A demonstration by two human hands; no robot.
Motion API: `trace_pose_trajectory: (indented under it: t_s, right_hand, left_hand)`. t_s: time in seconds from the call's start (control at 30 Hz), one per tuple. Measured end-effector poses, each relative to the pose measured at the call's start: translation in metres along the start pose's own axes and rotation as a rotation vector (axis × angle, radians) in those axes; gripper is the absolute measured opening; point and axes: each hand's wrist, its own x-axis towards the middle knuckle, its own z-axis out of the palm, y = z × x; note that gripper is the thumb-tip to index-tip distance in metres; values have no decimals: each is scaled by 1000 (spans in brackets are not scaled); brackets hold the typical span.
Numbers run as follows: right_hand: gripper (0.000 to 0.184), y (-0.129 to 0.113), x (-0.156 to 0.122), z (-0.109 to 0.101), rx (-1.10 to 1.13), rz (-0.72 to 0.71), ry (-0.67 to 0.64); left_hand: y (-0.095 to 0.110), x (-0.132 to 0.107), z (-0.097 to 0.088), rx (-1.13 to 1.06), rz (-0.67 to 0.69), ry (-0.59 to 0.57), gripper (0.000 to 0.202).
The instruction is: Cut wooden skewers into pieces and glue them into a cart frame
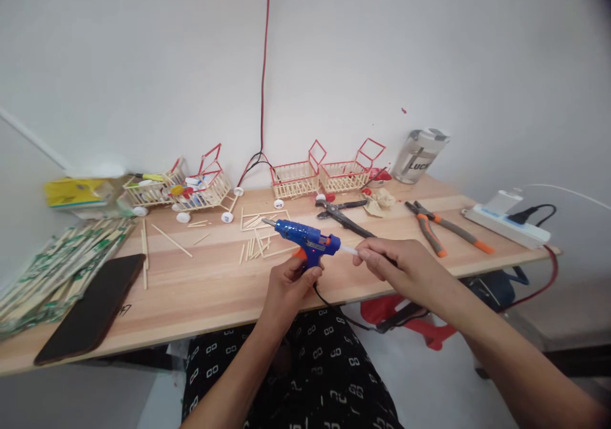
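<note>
the blue glue gun (300,233) is held up over the near side of the counter (200,311), just this side of the loose thin sticks (252,248) as the head view sees it. the fingers of the left hand (290,286) are clamped on its handle (314,259), close by the orange trigger (300,253); whether they press it, i cannot tell. the fingers of the right hand (398,262) are pinched together on a pale glue stick (349,250) that meets the rear of the gun; how far it goes in is hidden.

the hold looks like a sensible split: the left hand probably steadies the gun from below, which leaves the back end free, and the right hand seems to keep the stick in line with it. having the gun up in the air also seems to hold the metal nozzle (268,222) off the wood. the slatted little carts (296,179) stand back along the wall, perhaps so that the near side has room for handwork, and the orange-handled pliers (426,228) lie to the right, likely within easy reach.

the gun's long axis runs crosswise in front of the person, not straight away from them. the nozzle points left and a little away, the rear faces right, and the handle hangs down. the glue stick carries on much the same line, back toward the right hand.
</note>
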Motion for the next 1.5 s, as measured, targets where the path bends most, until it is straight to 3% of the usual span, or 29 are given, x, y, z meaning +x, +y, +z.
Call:
trace_pose_trajectory:
  t_s: [0.13,0.3,0.47,0.93,1.03,1.27,1.5]
  right_hand:
    - [30,0,2,-2,0,14,-21]
    - [23,-2,2,1,-79,14,82]
    - [28,-4,2,2,-114,-56,107]
    - [44,5,10,3,57,-11,-38]
    - [31,1,8,-1,17,22,-45]
    - [24,1,1,-2,-118,19,82]
    - [26,3,7,5,-180,-90,134]
  left_hand:
    - [2,0,1,1,-9,11,26]
    - [3,-1,3,54,3,28,23]
    - [2,-1,3,44,-4,14,25]
    - [0,0,2,31,-6,13,27]
    - [0,1,2,11,-16,44,28]
    - [-3,3,2,-97,-15,83,32]
    - [-2,2,2,-82,-37,78,32]
